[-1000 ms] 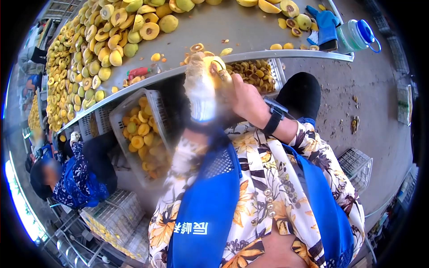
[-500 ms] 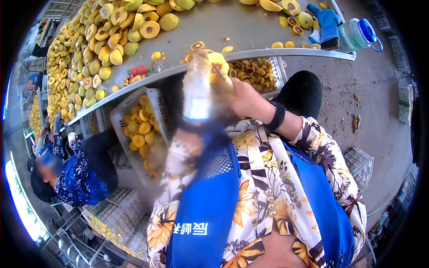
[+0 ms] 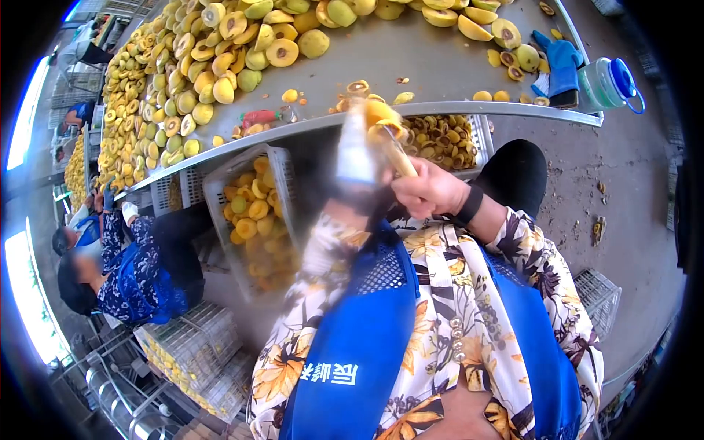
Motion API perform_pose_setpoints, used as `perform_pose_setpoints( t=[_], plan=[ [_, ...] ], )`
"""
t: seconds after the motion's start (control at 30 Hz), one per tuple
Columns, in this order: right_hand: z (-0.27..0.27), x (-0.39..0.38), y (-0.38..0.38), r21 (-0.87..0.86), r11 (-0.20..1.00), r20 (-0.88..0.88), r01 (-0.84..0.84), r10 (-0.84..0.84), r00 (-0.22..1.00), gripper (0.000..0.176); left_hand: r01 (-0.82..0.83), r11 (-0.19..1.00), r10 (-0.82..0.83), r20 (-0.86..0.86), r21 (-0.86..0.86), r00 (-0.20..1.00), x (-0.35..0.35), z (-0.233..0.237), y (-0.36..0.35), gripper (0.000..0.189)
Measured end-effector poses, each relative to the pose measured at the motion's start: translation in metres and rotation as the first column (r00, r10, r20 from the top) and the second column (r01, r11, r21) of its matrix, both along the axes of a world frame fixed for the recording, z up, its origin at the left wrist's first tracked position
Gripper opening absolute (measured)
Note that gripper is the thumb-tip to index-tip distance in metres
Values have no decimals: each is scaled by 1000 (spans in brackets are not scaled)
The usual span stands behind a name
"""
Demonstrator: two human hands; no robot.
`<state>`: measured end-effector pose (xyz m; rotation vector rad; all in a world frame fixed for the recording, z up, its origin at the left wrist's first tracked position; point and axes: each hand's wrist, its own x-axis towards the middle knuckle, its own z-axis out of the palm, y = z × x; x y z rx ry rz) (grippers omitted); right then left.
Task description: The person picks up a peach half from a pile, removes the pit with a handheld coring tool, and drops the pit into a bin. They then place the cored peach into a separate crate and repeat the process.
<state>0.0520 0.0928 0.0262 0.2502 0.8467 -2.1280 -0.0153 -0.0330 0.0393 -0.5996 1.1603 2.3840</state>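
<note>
My left hand (image 3: 355,150), in a white glove and smeared by motion, holds a yellow peach half (image 3: 381,114) just over the near edge of the metal table. My right hand (image 3: 434,189), bare with a black band at the wrist, is closed around the wooden handle of a pitting tool (image 3: 399,155). Its metal tip meets the peach half; the exact shape of the tip cannot be made out. Below and behind my hands is a crate of small brownish-yellow pieces (image 3: 440,139).
Peach halves (image 3: 213,62) are heaped on the metal table (image 3: 352,55). A red-handled tool (image 3: 260,116), a blue glove (image 3: 563,62) and a water bottle (image 3: 609,81) lie near its edge. A crate of peach halves (image 3: 253,209) stands at left, beside a seated co-worker (image 3: 143,271).
The view has shifted, so the scene sits further right and lower. My right hand has turned, and the tool's handle and metal tip now show at the peach half, still in my left hand.
</note>
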Motion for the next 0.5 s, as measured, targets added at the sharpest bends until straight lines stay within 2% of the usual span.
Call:
perform_pose_setpoints(
  t=[0.07, 0.1, 0.13, 0.2, 0.23, 0.27, 0.3, 0.33, 0.37, 0.4, 0.43, 0.47, 0.5],
  plan=[
    [-3, 4, 5, -61, 998, -66, 3, -7, 998, 15, -173, 985, 174, 102, -24, 979, -10, 11, -25, 38],
    [-13, 6, 8, -18, 999, -23, 49, -50, 998, 16, -176, 978, 176, -8, -111, 984, -13, 3, -52, 39],
    [-16, 6, 15, 123, 992, -58, 15, -8, 998, 13, -188, 962, 166, -119, -197, 979, -15, -10, -88, 40],
    [-58, 9, 31, 461, 879, -129, -120, 200, 971, 14, -227, 931, 216, -70, -285, 974, -10, -19, -163, 42],
    [-73, 10, 37, 707, 689, -192, -162, 407, 893, 21, -187, 679, 61, -200, -710, 978, -3, -42, -204, 41],
    [-86, 10, 42, 891, 436, -183, -130, 605, 775, 29, -133, 362, -122, -189, -922, 974, -4, -49, -221, 40],
    [-96, 11, 42, 988, 154, -100, -30, 769, 632, 36, -120, -41, -235, -107, -992, 966, -4, -55, -239, 39],
    [-101, 10, 37, 985, 161, -165, 60, 784, 598, 40, -60, -328, -291, 40, -943, 956, -7, -47, -243, 38],
    [-104, 9, 31, 974, 169, -224, 151, 799, 558, 44, -21, -588, -301, 195, -808, 934, -11, -29, -235, 38],
    [-108, 11, 25, 956, 178, -277, 234, 814, 511, 48, -150, -465, -355, 29, -873, 934, -23, -17, -219, 38],
    [-119, 16, 19, 882, 244, -429, 403, 769, 474, 44, -275, -317, -436, -118, -908, 892, -41, -20, -219, 36],
    [-111, 15, 14, 905, 236, -399, 355, 762, 510, 44, -378, -352, -554, -135, -856, 822, -69, -31, -216, 35],
    [-95, 10, 5, 923, 225, -367, 312, 754, 545, 43, -335, -452, -573, -19, -827, 819, -90, -11, -183, 34]
  ],
)
